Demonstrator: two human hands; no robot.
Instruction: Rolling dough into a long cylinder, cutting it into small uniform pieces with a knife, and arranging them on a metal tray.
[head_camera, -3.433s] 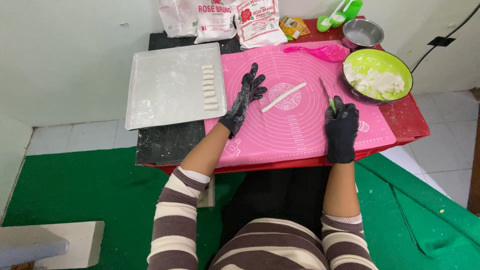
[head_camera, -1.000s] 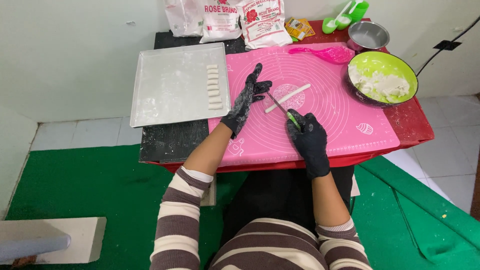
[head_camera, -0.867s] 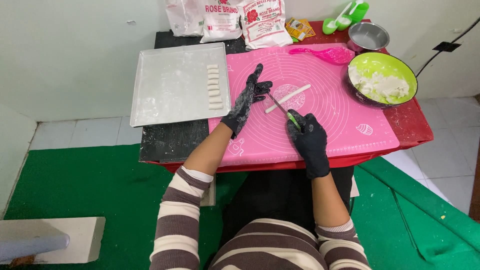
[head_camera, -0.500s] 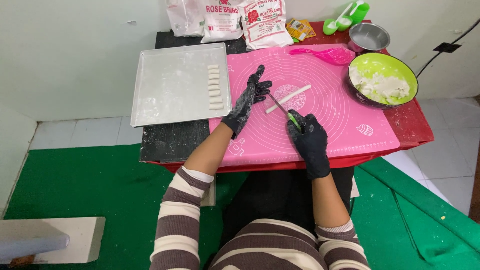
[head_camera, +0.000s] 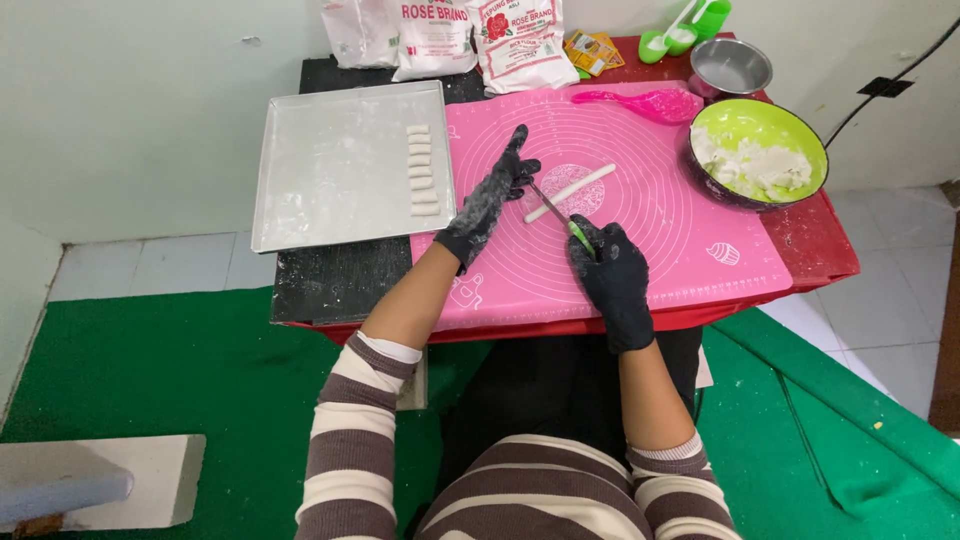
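A thin white dough rope (head_camera: 572, 192) lies slanted on the pink silicone mat (head_camera: 690, 240). My right hand (head_camera: 610, 282), in a black glove, grips a green-handled knife (head_camera: 560, 214) whose blade points at the rope's near end. My left hand (head_camera: 488, 200), in a flour-dusted black glove, rests flat on the mat just left of the rope, fingers spread. Several cut dough pieces (head_camera: 421, 170) sit in a column on the metal tray (head_camera: 330, 170) to the left.
A green bowl (head_camera: 758, 155) with white dough stands at the right, a small steel bowl (head_camera: 731, 66) and a pink scoop (head_camera: 640, 100) behind it. Flour bags (head_camera: 470, 35) line the back edge. The low red table (head_camera: 830, 250) stands on green carpet.
My right hand with the knife moved from the mat's right side leftward to the dough rope. Over the last second both hands barely shifted.
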